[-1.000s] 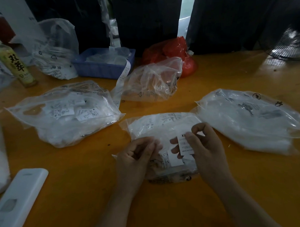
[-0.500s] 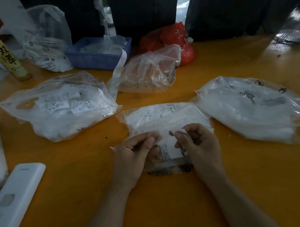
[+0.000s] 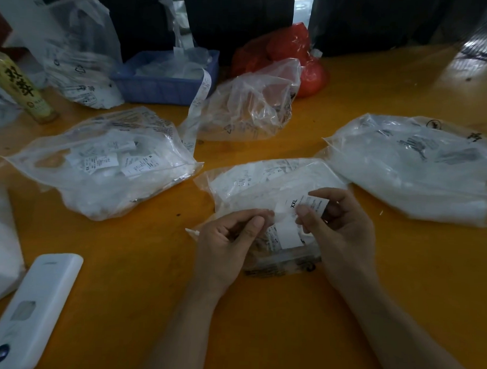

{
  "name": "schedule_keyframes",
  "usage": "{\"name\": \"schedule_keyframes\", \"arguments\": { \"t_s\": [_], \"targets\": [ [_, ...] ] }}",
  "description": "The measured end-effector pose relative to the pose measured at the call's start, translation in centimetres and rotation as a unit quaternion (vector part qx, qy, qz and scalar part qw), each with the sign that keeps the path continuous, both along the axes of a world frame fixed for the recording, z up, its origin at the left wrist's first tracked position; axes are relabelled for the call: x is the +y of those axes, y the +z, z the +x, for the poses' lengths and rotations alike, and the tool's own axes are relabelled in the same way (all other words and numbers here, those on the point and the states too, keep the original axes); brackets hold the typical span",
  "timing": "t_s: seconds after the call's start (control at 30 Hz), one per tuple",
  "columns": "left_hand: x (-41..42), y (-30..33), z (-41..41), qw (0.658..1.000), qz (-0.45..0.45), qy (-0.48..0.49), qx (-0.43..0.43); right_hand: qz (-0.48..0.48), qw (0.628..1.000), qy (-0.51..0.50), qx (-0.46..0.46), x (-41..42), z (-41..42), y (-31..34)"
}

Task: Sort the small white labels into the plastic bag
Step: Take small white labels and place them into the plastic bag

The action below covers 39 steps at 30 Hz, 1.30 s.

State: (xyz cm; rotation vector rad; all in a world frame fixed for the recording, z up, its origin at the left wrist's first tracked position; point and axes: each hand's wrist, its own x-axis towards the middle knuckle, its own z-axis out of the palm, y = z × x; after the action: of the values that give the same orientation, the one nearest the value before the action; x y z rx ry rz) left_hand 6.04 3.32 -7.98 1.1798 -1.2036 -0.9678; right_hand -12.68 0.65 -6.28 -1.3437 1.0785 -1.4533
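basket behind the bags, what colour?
Blue, a small slatted plastic basket; the head view shows it best.

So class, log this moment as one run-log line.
right hand: pinches XXL label | left hand: pinches middle bag | label: above bag, not in

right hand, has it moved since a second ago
Yes. The right hand lifted its label back up the middle bag, after dipping toward the near end half a second ago.
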Motion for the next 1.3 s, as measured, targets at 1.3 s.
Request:
{"name": "schedule_keyframes", "arguments": {
  "t_s": [1.3],
  "targets": [
    [0.23, 0.76, -0.25, 1.000, 0.006, 0.002, 0.008, -0.164, 0.972, -0.054, 0.157, 0.04, 0.19, -0.73]
  ]
}}
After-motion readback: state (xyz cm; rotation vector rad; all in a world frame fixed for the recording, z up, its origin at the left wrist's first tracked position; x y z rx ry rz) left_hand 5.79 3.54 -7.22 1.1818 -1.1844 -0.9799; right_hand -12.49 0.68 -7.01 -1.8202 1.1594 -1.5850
